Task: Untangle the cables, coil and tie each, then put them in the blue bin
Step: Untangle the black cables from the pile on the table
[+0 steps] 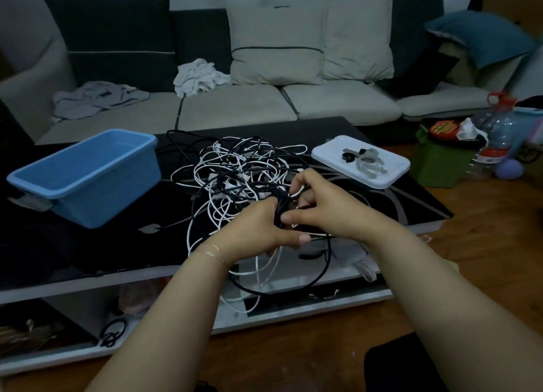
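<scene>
Head view. A tangled heap of thin black and white cables (246, 174) is seen at the centre of the black glass coffee table (411, 206), with several loops trailing over the near edge at 6 o'clock. The left hand (258, 230) is curled round a gathered bundle of black cable; the right hand (320, 206), touching it at 3 o'clock, is pinching strands at the same knot. The empty light-blue plastic bin (88, 177) stands at 9 o'clock of the heap, apart from it. A white rectangular lid (390, 174) carrying grey and black ties (364, 159) lies at 2 o'clock.

Step judged: untangling, early; nothing coiled yet. One black cable should be followed to a free end and fed back through the loops, not pulled hard, or the knot is likely to tighten. Hanging loops should be lifted back first, lest they snag on the table edge. Open glass is available at 4 o'clock and at 7 o'clock for laying out a freed cable.
</scene>
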Available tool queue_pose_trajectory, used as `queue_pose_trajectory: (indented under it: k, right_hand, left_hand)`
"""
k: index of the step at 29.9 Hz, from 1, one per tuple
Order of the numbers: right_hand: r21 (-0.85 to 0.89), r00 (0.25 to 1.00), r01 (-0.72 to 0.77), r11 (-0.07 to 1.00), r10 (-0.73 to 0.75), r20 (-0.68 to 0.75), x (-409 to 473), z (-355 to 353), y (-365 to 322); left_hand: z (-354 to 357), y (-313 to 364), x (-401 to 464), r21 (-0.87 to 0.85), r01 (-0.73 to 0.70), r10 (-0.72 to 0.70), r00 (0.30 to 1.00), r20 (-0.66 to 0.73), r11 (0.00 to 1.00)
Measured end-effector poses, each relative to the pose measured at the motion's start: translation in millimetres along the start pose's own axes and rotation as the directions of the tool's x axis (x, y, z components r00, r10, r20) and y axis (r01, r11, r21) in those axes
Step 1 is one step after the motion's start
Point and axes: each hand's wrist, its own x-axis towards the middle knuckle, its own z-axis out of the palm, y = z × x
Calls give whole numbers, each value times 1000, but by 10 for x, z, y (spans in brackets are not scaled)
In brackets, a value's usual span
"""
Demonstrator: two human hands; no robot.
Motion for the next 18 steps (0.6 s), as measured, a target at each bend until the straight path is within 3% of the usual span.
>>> queue_pose_trajectory:
  k: [3,11,18]
  right_hand:
    - [175,998,55,983,-58,11,47,-80,72]
    - [407,997,54,912,-26,-74,122,-68,160]
    - [558,995,29,830,30,-96,157,-28,169]
  left_hand:
    - [30,49,-33,-65,-26,27,1000,14,998]
    - [57,51,-44,-331,-139,131,990,-46,933]
    - [110,48,-16,-676,-89,74,996,-50,731]
